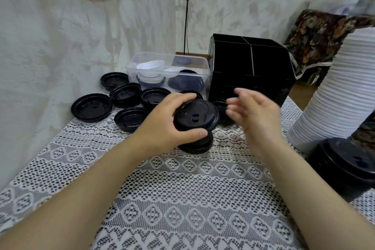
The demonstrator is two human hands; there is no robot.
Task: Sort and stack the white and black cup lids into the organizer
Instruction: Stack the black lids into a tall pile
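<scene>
Here, head view: the only camera; clock directions are counted from the lid that you hold.
Left hand: your left hand [168, 122] grips the black lid [195, 116] by its rim, thumb on the near edge and fingers over the far edge. I think this grip is chosen to bring it level onto the pile below.
Small stack: the small stack [197, 145] lies on the lace cloth [182, 199] just under the held lid, at 6 o'clock. I cannot tell if the two touch.
Right hand: your right hand [255, 115] is at 3 o'clock and blurred. Its fingers are loosely bent, hold nothing, and are apart from the lid.
Organizer: the black organizer [251, 69] stands at 1 o'clock with its compartments open upward; their inside is too dark to read.
Loose lids: the loose black lids [91, 107] lie singly and upside down from 9 to 11 o'clock, probably spread so for picking one by one.
Clear tub: the clear tub [168, 71] at 12 o'clock holds white and black lids mixed.
Edges: the tall white stack [332, 91] leans at 3 o'clock, close to the right table edge, with the black stack [345, 164] at 4 o'clock; a wide sweep there looks risky.
Open room: the widest room is at 6 o'clock, between your forearms; the way to the organizer passes your right hand.
</scene>
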